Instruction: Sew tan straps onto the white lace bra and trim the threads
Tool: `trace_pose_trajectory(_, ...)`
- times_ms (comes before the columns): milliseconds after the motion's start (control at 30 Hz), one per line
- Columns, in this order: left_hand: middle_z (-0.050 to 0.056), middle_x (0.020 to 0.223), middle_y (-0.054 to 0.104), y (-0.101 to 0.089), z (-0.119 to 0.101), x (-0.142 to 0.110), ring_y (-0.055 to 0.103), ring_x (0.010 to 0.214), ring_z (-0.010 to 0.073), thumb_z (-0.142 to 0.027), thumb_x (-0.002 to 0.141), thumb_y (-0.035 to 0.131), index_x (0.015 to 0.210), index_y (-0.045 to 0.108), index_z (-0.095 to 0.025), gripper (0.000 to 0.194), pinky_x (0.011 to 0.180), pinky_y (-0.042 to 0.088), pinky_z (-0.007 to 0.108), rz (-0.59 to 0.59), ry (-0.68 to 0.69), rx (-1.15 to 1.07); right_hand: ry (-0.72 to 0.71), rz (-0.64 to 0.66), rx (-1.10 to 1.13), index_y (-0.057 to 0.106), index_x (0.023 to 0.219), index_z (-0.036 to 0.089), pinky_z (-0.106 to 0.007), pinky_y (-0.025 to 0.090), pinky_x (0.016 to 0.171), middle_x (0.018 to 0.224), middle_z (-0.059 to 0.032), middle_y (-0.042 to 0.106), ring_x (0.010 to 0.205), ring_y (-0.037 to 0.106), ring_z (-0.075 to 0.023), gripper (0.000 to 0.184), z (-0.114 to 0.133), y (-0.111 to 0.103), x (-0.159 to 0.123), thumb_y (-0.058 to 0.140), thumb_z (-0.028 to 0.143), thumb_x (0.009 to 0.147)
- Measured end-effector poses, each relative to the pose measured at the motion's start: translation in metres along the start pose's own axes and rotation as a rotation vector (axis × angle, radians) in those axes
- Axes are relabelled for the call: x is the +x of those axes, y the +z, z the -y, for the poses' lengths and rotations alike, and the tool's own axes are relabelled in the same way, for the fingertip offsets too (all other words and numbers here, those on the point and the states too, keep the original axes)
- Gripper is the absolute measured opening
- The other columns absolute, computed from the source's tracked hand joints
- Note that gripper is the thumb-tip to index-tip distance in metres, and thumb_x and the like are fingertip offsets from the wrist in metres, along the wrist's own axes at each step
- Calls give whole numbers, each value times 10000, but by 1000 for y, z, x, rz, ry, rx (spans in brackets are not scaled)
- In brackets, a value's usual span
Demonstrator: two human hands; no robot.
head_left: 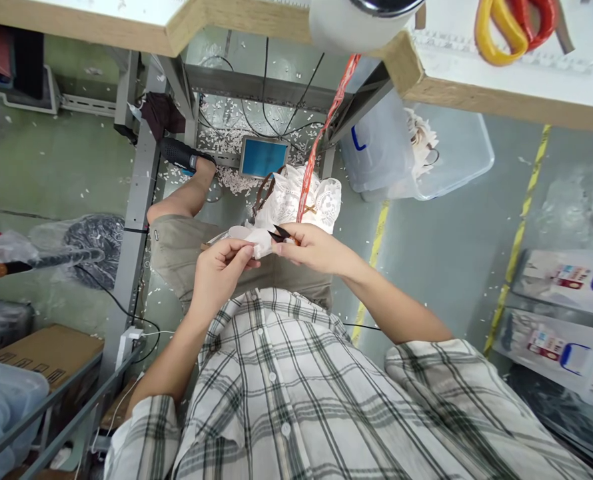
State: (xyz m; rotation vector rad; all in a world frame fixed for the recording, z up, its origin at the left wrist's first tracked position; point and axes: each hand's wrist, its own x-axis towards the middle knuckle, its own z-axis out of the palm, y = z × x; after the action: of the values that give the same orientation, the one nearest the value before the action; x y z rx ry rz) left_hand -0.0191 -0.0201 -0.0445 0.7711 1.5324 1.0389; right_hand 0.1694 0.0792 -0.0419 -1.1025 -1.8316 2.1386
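Observation:
My left hand (219, 270) pinches the edge of thin white fabric between thumb and fingers, above my lap. The fabric seems to belong to a white lace bra (324, 203) with a small brown bow, lying over my legs. My right hand (319, 248) is closed around thread snips (278, 234), whose dark blades point left and lie close against the fabric. Whether the blades touch it, I cannot tell. A red-and-white twisted cord (321, 137) runs from the table edge down to my right hand; its lower end is hidden there.
Above is a wooden-edged table (516, 97) with yellow-and-red-handled scissors (501, 30) and a white container (356, 27). A clear plastic bin (456, 163) holds pale pieces. A grey metal post (126, 280) stands at left. White scraps litter the floor around a blue-topped pedal (263, 157).

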Motion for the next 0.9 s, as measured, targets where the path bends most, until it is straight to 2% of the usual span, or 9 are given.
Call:
trace_pose_trajectory(133, 28, 730, 757, 0, 1, 2, 758, 689, 179, -389, 851, 735, 883, 734, -174, 218, 680, 629, 271, 4, -32, -13, -61, 87, 442, 464, 741, 196, -213, 269, 452, 592, 75, 430, 464, 334, -51, 294, -2, 6, -1, 610, 401, 893)
trace_pose_trajectory(267, 27, 741, 754, 0, 3, 5, 754, 681, 170, -414, 828, 761, 875, 729, -168, 253, 671, 622, 256, 13, -83, -95, -196, -72, 614, 477, 792, 203, -203, 334, 475, 735, 34, 516, 551, 434, -63, 258, 2, 17, -4, 616, 382, 914)
trace_pose_trajectory(367, 26, 755, 756, 0, 3, 5, 750, 678, 162, -406, 821, 769, 878, 734, -171, 245, 669, 617, 246, 22, -100, -128, -226, -122, 571, 458, 846, 221, -204, 329, 463, 802, 19, 561, 583, 470, -76, 258, 4, 18, -7, 610, 408, 937)
trace_pose_trajectory(433, 23, 755, 756, -1, 2, 5, 749, 681, 155, -394, 828, 767, 885, 739, -175, 228, 673, 613, 237, 19, -105, -130, -225, -76, 523, 432, 823, 225, -212, 294, 448, 702, 46, 493, 512, 399, -70, 278, 4, 9, -9, 571, 418, 967)
trace_pose_trajectory(500, 23, 751, 755, -3, 1, 4, 746, 683, 149, -387, 832, 767, 888, 743, -175, 220, 672, 607, 229, 9, -115, -130, -248, -144, 464, 422, 794, 228, -218, 262, 447, 628, 71, 368, 481, 317, -68, 286, 0, -11, -10, 574, 394, 970)
trace_pose_trajectory(633, 31, 745, 758, -13, 5, 5, 732, 666, 136, -398, 834, 767, 913, 742, -168, 245, 630, 581, 207, -62, -137, -147, -334, -623, 359, 397, 744, 243, -245, 186, 442, 603, 82, 230, 473, 199, -74, 308, -11, -67, -17, 644, 328, 907)
trace_pose_trajectory(700, 33, 751, 760, -18, 7, 6, 725, 655, 128, -404, 826, 776, 934, 742, -165, 265, 607, 567, 195, -98, -140, -181, -386, -806, 284, 396, 735, 253, -262, 173, 443, 593, 83, 216, 461, 191, -73, 309, -14, -85, -24, 650, 315, 899)
trace_pose_trajectory(800, 40, 795, 769, -20, 7, 6, 727, 672, 121, -398, 815, 791, 956, 746, -161, 279, 608, 562, 183, -114, -138, -243, -350, -877, 85, 485, 873, 255, -268, 227, 445, 586, 65, 376, 446, 312, -82, 173, -12, -76, -35, 589, 368, 953)
trace_pose_trajectory(900, 47, 855, 779, -17, 1, 5, 741, 725, 126, -380, 818, 793, 974, 752, -165, 269, 642, 574, 184, -110, -126, -276, -193, -655, -210, 510, 1038, 238, -263, 346, 511, 684, 21, 590, 512, 479, -105, 151, -2, -32, -38, 469, 382, 1018)
